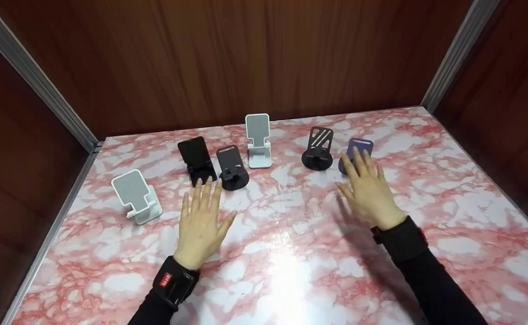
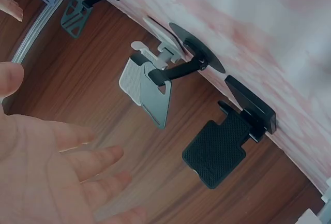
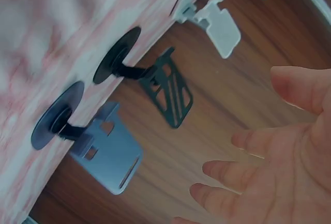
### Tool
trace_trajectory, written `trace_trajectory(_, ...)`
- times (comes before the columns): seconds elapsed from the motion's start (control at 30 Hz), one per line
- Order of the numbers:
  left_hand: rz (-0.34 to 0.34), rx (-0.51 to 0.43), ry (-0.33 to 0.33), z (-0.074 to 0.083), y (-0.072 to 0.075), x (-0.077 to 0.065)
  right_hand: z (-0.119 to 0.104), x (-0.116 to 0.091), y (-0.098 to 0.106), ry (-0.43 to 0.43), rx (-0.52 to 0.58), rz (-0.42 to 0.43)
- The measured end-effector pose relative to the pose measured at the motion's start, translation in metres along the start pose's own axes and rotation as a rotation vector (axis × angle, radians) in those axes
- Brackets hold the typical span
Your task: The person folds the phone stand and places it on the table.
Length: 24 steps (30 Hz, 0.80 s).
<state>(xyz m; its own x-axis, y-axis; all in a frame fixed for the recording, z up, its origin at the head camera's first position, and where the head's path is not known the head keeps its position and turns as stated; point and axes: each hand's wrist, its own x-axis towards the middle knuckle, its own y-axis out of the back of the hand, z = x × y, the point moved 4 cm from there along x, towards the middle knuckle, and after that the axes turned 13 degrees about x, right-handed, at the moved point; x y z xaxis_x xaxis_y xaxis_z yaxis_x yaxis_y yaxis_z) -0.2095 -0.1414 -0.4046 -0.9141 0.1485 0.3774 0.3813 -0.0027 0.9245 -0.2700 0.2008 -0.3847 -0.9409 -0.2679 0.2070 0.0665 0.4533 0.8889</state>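
Several phone stands are set out on a marbled tabletop. My left hand [image 1: 201,225], fingers straight and spread, hovers in front of a black phone stand [image 1: 196,155] and a dark grey round-based phone stand [image 1: 232,164]. It holds nothing. On the other side, my right hand [image 1: 372,194] is also stretched out and holds nothing. In the head view its fingers overlap a purple phone stand [image 1: 367,143]; in the right wrist view that purple stand [image 3: 111,149] is apart from the hand. Left of it stands a black slotted phone stand [image 1: 317,155].
A white phone stand [image 1: 259,155] is at the back middle, and another white phone stand [image 1: 133,194] is at the left, turned at an angle. The pink-and-white table [image 1: 264,271] is bounded by wood-grain panels [image 1: 264,58] with metal edge strips.
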Motion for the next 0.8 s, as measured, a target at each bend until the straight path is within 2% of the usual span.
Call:
trace_trajectory(0.13,0.012,0.012,-0.026,0.005,-0.003,-0.001,0.010,0.006,0.005,-0.017,0.035,0.036)
trace_trajectory(0.27,-0.003,0.025,-0.048,0.010,-0.006,-0.001,0.022,0.016,0.010,-0.031,0.123,0.077)
trace_trajectory(0.4,-0.027,0.024,-0.065,0.017,-0.007,0.002,0.035,0.026,0.013,-0.051,0.161,0.111)
trace_trajectory(0.6,-0.001,0.007,-0.114,0.031,-0.004,0.008,0.057,0.037,0.018,-0.089,0.191,0.144)
trace_trajectory(0.8,0.014,0.029,-0.162,0.043,-0.006,0.010,0.077,0.042,0.018,-0.049,0.267,0.210)
